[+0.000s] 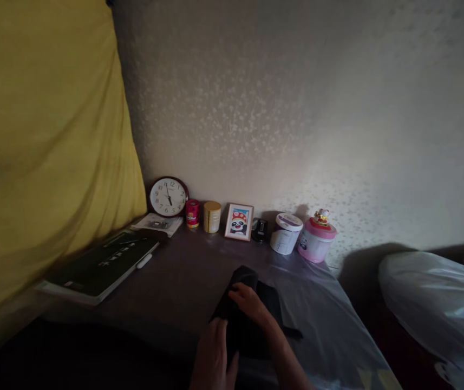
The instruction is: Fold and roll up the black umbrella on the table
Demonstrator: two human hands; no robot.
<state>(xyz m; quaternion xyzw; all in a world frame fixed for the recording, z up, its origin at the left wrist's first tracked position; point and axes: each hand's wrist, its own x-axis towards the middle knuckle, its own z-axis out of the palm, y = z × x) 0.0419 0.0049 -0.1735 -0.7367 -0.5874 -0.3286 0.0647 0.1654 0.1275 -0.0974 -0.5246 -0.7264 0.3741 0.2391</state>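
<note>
A dark black item (270, 303), which looks like soft folded fabric, lies on the table in front of me; its exact kind is too dark to make out. My left hand (214, 349) is at its near left edge, fingers closed on the material with the thumb lower down. Farther up, my right hand (248, 301) reaches across the item with bent fingers gripping its raised left fold. A narrow dark strip sticks out at the item's right side, flat on the table cover.
A shiny grey cover lies over the table (175, 276). Along the wall stand a clock (169, 196), red can (192, 213), yellow-lidded can (212, 218), panda picture (239, 221), black object (260, 230), white tub (286, 234) and pink tub (316, 241). A large book (102, 265) lies left.
</note>
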